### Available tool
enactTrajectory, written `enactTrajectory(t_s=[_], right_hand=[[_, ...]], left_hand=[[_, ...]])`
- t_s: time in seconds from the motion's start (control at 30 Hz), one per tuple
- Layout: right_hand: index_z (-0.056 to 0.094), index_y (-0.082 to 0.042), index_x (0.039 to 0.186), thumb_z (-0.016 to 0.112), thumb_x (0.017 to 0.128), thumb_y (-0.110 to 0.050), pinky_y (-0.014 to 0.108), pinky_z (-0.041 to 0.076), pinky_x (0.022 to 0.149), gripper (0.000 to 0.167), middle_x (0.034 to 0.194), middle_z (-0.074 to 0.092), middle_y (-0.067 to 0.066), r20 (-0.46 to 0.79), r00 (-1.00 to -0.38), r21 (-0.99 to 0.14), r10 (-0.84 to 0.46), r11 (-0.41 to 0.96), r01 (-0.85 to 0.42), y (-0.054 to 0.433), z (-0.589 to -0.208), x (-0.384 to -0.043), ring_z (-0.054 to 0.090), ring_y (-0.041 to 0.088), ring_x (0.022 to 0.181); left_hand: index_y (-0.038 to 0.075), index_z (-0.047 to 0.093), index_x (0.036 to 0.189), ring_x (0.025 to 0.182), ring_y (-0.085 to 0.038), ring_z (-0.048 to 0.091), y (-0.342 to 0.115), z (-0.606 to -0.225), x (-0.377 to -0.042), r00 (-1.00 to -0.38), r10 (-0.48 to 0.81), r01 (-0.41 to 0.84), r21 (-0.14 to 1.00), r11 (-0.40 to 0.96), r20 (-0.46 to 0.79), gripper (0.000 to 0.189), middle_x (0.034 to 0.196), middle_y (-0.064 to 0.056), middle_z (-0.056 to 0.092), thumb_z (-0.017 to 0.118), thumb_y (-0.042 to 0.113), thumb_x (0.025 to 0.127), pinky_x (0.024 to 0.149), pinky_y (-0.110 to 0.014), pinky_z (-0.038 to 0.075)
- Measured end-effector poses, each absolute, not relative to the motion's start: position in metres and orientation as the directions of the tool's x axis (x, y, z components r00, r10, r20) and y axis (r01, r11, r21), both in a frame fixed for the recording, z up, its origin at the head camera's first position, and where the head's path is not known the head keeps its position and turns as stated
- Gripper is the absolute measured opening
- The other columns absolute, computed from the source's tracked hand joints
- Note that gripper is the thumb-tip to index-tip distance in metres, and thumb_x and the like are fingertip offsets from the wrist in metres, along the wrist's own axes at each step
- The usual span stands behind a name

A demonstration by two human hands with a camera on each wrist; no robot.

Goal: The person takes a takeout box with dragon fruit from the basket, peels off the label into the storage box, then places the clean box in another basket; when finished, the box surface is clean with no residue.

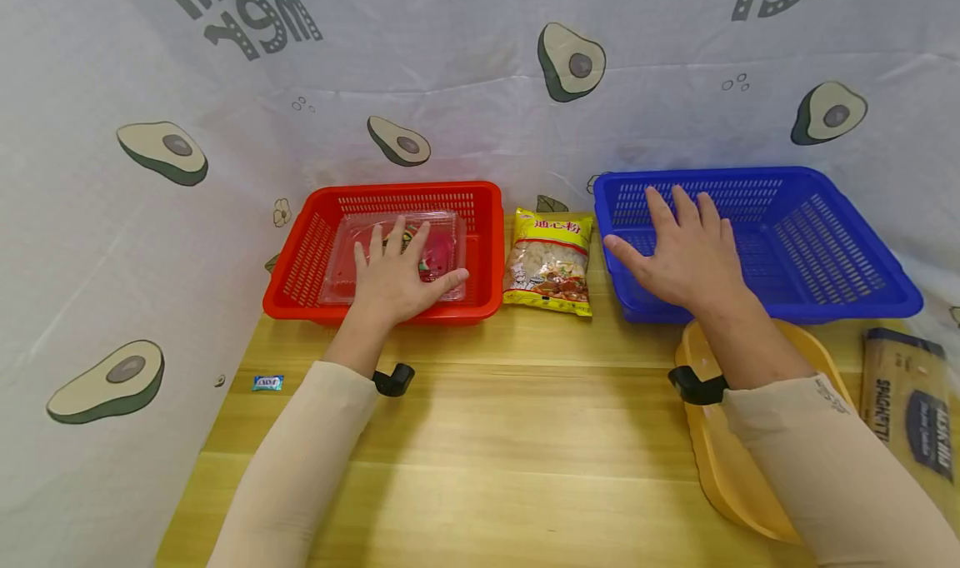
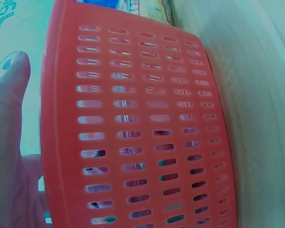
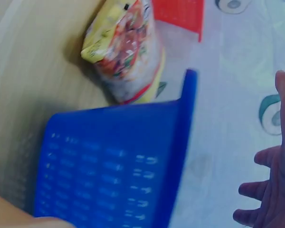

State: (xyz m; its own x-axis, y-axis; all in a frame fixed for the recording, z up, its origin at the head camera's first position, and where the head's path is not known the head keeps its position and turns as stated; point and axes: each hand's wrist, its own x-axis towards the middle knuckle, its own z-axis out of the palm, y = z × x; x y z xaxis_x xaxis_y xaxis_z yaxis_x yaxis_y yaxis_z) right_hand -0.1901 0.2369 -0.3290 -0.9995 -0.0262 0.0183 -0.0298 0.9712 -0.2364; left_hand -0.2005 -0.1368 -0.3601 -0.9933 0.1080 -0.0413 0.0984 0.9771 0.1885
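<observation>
My left hand (image 1: pixel 393 281), fingers spread, is over the red basket (image 1: pixel 495 251), whose slotted side (image 2: pixel 147 133) fills much of the left wrist view. Inside that basket lies a clear plastic clamshell box (image 1: pixel 341 260) with a dark and pink label, partly covered by the hand. With fingers splayed, my right hand (image 1: pixel 690 260) is over the left part of the blue basket (image 1: pixel 847 235); nothing is in its grasp. The right wrist view shows those fingers beyond the blue rim (image 3: pixel 180 137). Between the baskets lies a yellow pasta bag (image 1: pixel 551 264).
Under my right forearm is a yellow-orange tray (image 1: pixel 720 460). A spaghetti pack (image 1: pixel 907 401) lies at the far right, and a small blue wrapped packet (image 1: pixel 267 382) sits near the table's left edge. An avocado-print cloth (image 1: pixel 465 77) hangs behind and at left.
</observation>
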Motion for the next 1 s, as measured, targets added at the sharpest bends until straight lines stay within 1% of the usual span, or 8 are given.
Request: enactTrajectory(t_s=[0.1, 0.2, 0.3, 0.4, 0.63, 0.8, 0.87, 1.0], right_hand=[[0.004, -0.012, 0.165, 0.028, 0.093, -0.081, 0.071, 0.004, 0.122, 0.103, 0.169, 0.004, 0.03, 0.043, -0.998, -0.238, -0.054, 0.969, -0.062, 0.231, -0.323, -0.186, -0.001, 0.054, 0.155], [0.004, -0.012, 0.165, 0.031, 0.096, -0.077, 0.07, 0.006, 0.122, 0.099, 0.169, 0.005, 0.029, 0.045, -0.995, -0.281, -0.085, 0.955, -0.094, 0.224, -0.315, -0.18, 0.0, 0.052, 0.155], [0.003, -0.015, 0.166, 0.035, 0.097, -0.074, 0.073, 0.009, 0.12, 0.096, 0.17, 0.003, 0.026, 0.033, -0.994, -0.341, -0.105, 0.934, -0.11, 0.217, -0.308, -0.174, -0.001, 0.05, 0.156], [0.004, -0.018, 0.166, 0.037, 0.097, -0.073, 0.076, 0.014, 0.117, 0.094, 0.171, 0.003, 0.023, 0.037, -0.993, -0.375, -0.114, 0.919, -0.12, 0.21, -0.302, -0.168, 0.001, 0.049, 0.157], [0.006, -0.019, 0.166, 0.043, 0.098, -0.069, 0.077, 0.017, 0.115, 0.093, 0.171, 0.008, 0.022, 0.059, -0.988, -0.413, -0.141, 0.898, -0.152, 0.202, -0.295, -0.159, 0.006, 0.049, 0.156], [0.01, -0.018, 0.166, 0.048, 0.097, -0.068, 0.075, 0.019, 0.116, 0.093, 0.17, 0.014, 0.022, 0.071, -0.988, -0.425, -0.136, 0.892, -0.154, 0.197, -0.296, -0.153, 0.012, 0.05, 0.155], [0.011, -0.018, 0.166, 0.049, 0.096, -0.068, 0.075, 0.02, 0.116, 0.094, 0.169, 0.016, 0.022, 0.072, -0.989, -0.427, -0.133, 0.892, -0.151, 0.193, -0.298, -0.15, 0.015, 0.049, 0.154], [0.015, -0.018, 0.165, 0.052, 0.095, -0.067, 0.073, 0.022, 0.116, 0.093, 0.168, 0.022, 0.021, 0.084, -0.985, -0.438, -0.154, 0.882, -0.175, 0.185, -0.304, -0.145, 0.022, 0.049, 0.152]], left_hand=[[0.028, 0.015, 0.165, 0.157, -0.047, 0.007, -0.138, -0.36, -0.198, -0.993, 0.116, 0.112, 0.204, 0.972, -0.007, 0.102, 0.173, -0.012, 0.008, 0.047, 0.082, 0.085, 0.123, -0.069, 0.007], [0.028, 0.019, 0.165, 0.155, -0.045, 0.017, -0.139, -0.36, -0.196, -0.991, 0.126, 0.132, 0.231, 0.964, 0.041, 0.102, 0.171, -0.012, 0.018, 0.052, 0.081, 0.083, 0.122, -0.067, 0.022], [0.028, 0.024, 0.163, 0.147, -0.039, 0.031, -0.14, -0.359, -0.192, -0.986, 0.133, 0.155, 0.267, 0.951, 0.099, 0.1, 0.165, -0.012, 0.031, 0.057, 0.078, 0.083, 0.115, -0.063, 0.038], [0.026, 0.032, 0.16, 0.136, -0.035, 0.041, -0.142, -0.36, -0.188, -0.974, 0.147, 0.193, 0.296, 0.936, 0.169, 0.095, 0.157, -0.011, 0.042, 0.06, 0.074, 0.084, 0.108, -0.057, 0.047], [0.016, 0.048, 0.149, 0.118, -0.033, 0.056, -0.147, -0.362, -0.176, -0.928, 0.177, 0.283, 0.313, 0.907, 0.328, 0.079, 0.144, -0.012, 0.059, 0.065, 0.063, 0.088, 0.098, -0.049, 0.054], [0.013, 0.052, 0.146, 0.119, -0.033, 0.063, -0.149, -0.365, -0.164, -0.911, 0.17, 0.308, 0.348, 0.885, 0.376, 0.075, 0.138, -0.011, 0.066, 0.068, 0.059, 0.088, 0.101, -0.051, 0.054], [0.013, 0.053, 0.145, 0.116, -0.032, 0.065, -0.149, -0.366, -0.159, -0.908, 0.159, 0.31, 0.365, 0.878, 0.388, 0.074, 0.134, -0.011, 0.068, 0.068, 0.058, 0.088, 0.099, -0.051, 0.055], [0.012, 0.056, 0.143, 0.089, -0.025, 0.065, -0.147, -0.37, -0.146, -0.892, 0.135, 0.332, 0.419, 0.845, 0.432, 0.069, 0.107, -0.008, 0.074, 0.069, 0.054, 0.089, 0.08, -0.042, 0.059]])
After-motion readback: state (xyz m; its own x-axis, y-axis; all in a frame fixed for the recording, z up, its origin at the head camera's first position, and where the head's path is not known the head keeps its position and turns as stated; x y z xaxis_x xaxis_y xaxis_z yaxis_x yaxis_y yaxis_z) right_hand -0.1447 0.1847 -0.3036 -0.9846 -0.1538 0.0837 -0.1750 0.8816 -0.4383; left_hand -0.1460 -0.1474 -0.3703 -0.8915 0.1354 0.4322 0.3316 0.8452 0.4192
